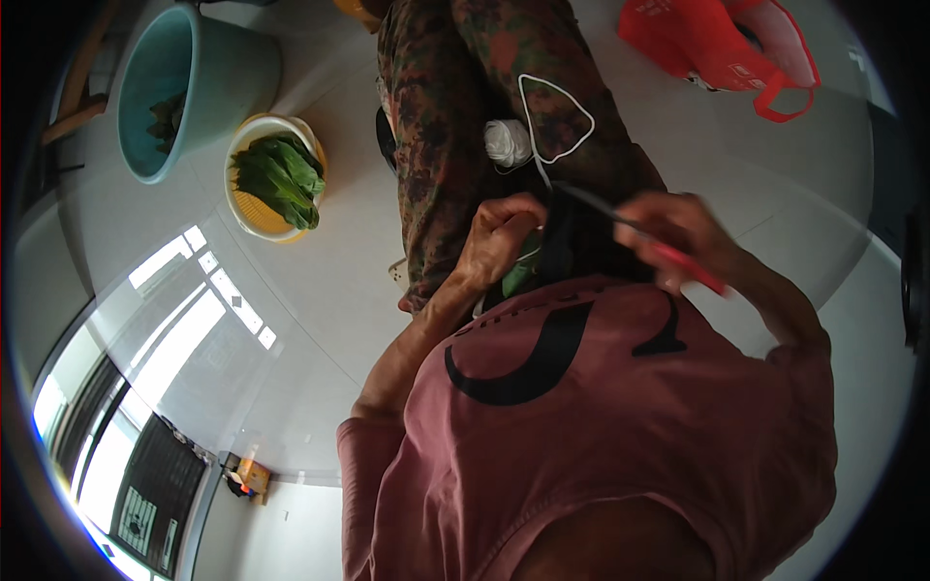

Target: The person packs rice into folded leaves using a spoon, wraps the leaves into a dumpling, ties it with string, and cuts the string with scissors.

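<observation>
My left hand (503,236) is closed around a green leaf-wrapped bundle (522,272) in my lap, with thin white string across it. In my right hand (668,232) is a red-handled tool (686,265) with a dark metal blade, blurred; whether it is a knife or scissors I cannot tell. Its tip points left, close to white cord (541,171) that rises from near my left hand. The cord forms a loop on my camouflage trousers. A ball of white string (507,142) rests between my thighs, beside the loop.
On the floor at the left stand a white and yellow strainer basket (231,185) with green leaves (280,178) and a large light-blue tub (232,65) with dark pieces inside. A red bag (697,43) lies at the upper right. Far off at the lower left is an orange box (253,476).
</observation>
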Demonstrator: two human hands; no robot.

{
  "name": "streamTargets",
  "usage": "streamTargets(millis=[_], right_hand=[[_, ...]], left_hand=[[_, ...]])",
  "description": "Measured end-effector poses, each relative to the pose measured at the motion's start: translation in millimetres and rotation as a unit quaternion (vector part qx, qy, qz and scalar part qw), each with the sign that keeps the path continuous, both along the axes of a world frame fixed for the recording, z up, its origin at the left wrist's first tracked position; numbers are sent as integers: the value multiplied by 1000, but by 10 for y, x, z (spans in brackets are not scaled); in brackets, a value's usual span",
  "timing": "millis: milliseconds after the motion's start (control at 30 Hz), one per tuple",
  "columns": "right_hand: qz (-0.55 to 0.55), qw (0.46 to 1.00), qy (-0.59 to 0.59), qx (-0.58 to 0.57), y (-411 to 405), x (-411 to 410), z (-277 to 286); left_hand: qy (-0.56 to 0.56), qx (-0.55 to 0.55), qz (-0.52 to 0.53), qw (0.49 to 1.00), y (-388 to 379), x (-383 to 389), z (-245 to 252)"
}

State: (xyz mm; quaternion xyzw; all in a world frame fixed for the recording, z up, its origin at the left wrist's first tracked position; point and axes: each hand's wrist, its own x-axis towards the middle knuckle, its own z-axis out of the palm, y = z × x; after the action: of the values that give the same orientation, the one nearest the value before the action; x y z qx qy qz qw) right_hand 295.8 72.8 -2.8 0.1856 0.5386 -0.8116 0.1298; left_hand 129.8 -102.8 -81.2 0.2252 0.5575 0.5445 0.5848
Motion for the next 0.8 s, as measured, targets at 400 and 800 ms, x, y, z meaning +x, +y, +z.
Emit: streamTargets(millis=[400, 800], right_hand=[[-30, 898, 39, 437, 239, -374, -60], [-54, 870, 86, 482, 448, -752, 12]], left_hand=[[101, -1, 82, 992, 142, -204, 187], [118, -94, 29, 988, -28, -242, 642]])
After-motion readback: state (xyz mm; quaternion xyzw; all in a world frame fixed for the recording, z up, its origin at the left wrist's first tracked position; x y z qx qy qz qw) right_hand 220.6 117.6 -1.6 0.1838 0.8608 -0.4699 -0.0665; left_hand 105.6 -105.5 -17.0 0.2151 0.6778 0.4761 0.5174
